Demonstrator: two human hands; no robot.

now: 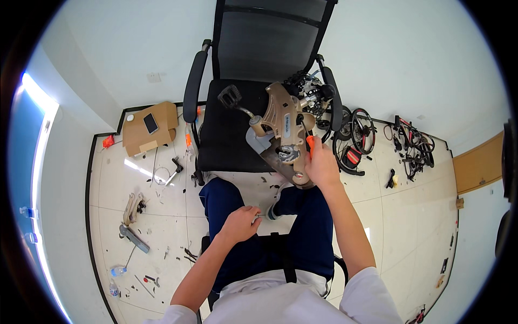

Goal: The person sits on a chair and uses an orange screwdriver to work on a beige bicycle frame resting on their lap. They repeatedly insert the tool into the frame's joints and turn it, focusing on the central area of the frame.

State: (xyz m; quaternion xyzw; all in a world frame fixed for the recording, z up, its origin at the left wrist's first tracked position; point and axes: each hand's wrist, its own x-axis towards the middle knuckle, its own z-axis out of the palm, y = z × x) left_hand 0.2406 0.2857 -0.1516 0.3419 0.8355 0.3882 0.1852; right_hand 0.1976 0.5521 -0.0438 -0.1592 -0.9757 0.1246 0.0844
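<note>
A tan bicycle frame section [281, 110] rests on the black seat of the office chair [221, 148], in front of me. A black pedal [230, 96] on a crank sticks out at its left, and a grey metal piece [258, 141] lies against it. My right hand [322, 164] grips the orange handle of a screwdriver [310, 141], its shaft angled up to the frame section's right side. Whether the tip sits in an opening is too small to tell. Over my left thigh, my left hand [242, 223] is closed, with a small thin metallic thing at its fingertips.
Bicycle parts with a chain [307, 83] lie at the seat's back right. Small wheels [362, 132] and more bicycle parts [415, 143] stand along the right wall. At left are a cardboard box [162, 121] bearing a phone [150, 123], loose metal parts [133, 237] and plastic bottles [118, 271].
</note>
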